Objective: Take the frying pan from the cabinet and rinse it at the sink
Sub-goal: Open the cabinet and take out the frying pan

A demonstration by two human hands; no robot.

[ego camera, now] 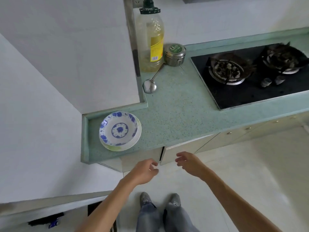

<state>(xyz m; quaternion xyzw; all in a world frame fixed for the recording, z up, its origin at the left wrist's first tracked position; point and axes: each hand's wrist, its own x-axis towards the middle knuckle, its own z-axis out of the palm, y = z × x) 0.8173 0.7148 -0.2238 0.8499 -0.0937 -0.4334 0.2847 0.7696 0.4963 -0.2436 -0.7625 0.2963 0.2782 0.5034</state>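
Both bare hands are held out in front of the pale cabinet doors (pixel 182 150) below the speckled green table (pixel 175 104). The left hand (pixel 144 171) is seen with fingers loosely curled and nothing in it, its fingertips close to the dark gap between the 2 doors. The right hand (pixel 188 162) is seen spread, fingers slightly bent and empty, just in front of the right-hand door; whether it touches the door cannot be told. The doors are seen nearly closed, and the frying pan is not in view, so its place cannot be told. On the table, a white shallow dish with blue floral pattern (pixel 119 129) is stacked on a second plate near the left end. Farther back, a tall plastic bottle of yellow oil (pixel 151 37) is stood beside a round steel tin with a green lid (pixel 175 54), with a steel ladle (pixel 150 85) lying just in front. A black glass gas hob with 2 burners (pixel 250 76) is set into the table on the right.
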